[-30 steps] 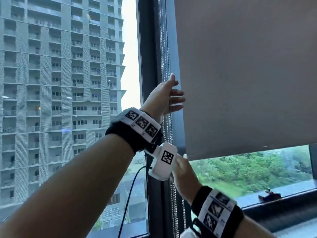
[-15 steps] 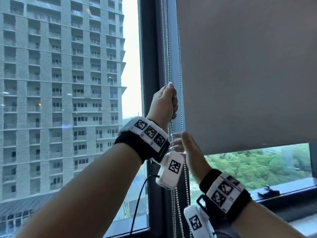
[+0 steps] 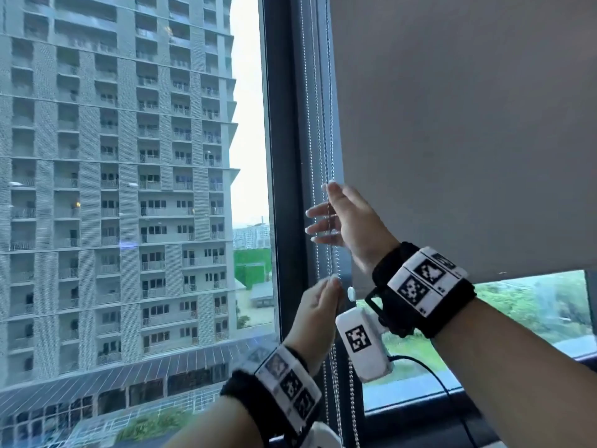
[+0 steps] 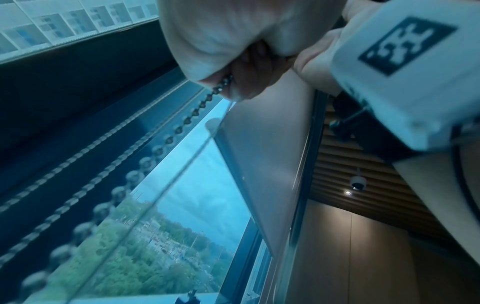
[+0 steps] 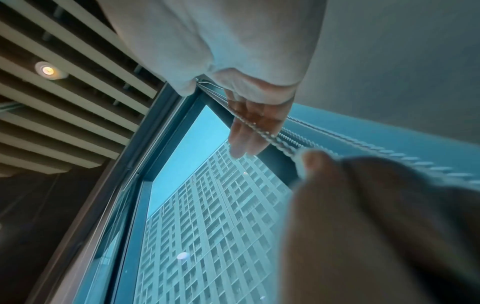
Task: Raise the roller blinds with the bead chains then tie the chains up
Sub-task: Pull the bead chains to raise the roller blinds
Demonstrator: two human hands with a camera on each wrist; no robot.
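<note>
Bead chain (image 3: 330, 156) hung vertical; my left hand (image 3: 318, 313) pinched it low, right hand (image 3: 347, 221) spread open just above.

Two hands (image 3: 350, 218), one blind (image 3: 468, 140), several bead chains (image 3: 318, 124).

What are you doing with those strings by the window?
A person is raising the grey roller blind with its bead chain. The left hand grips the chain low down. The right hand is higher up, fingers spread open at the chain. The blind covers most of the window.
</note>
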